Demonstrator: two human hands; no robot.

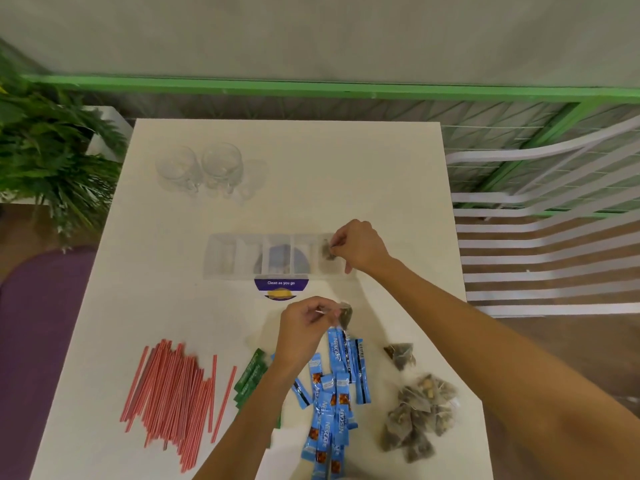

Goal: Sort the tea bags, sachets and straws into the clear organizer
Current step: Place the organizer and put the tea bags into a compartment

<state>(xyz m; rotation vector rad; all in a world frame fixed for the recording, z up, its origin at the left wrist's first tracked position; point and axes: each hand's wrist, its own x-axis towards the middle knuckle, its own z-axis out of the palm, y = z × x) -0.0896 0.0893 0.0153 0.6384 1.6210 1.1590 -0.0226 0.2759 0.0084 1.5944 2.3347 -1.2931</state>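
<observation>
Hands: right hand (360,249) pinches a tea bag (327,250) at the far-right compartment of the organizer (221,258). Left hand (304,323) pinches a second tea bag (345,315), held just above the blue sachets (329,393).
Organizer: clear and divided, mid-surface (311,168). Whether the right hand's bag rests on the compartment floor cannot be told. No straws or sachets show inside.
Waiting: pile of tea bags (415,417) at near right. Blue sachets lie in the near middle, with green sachets (251,379) beside them. Red straws (173,393) fan out at near left.
Tea bag handling: likely very light, a soft mesh pyramid that crushes easily. A fingertip pinch at a corner or top seam looks best.
Sachet handling: probably thin, flat and slick. They should be squared into a stack and held by the long edges.
Straw handling: light, stiff and apt to roll. They are best gathered as a bundle around the middle.
Writing: "NESCAFE" runs along the blue sachets. "Clean as you go" is on the purple sticker (281,287), which lies partly under the organizer. Print on the green sachets is too small to read.
Far side: glasses (201,171) stand well apart from the sorting.
</observation>
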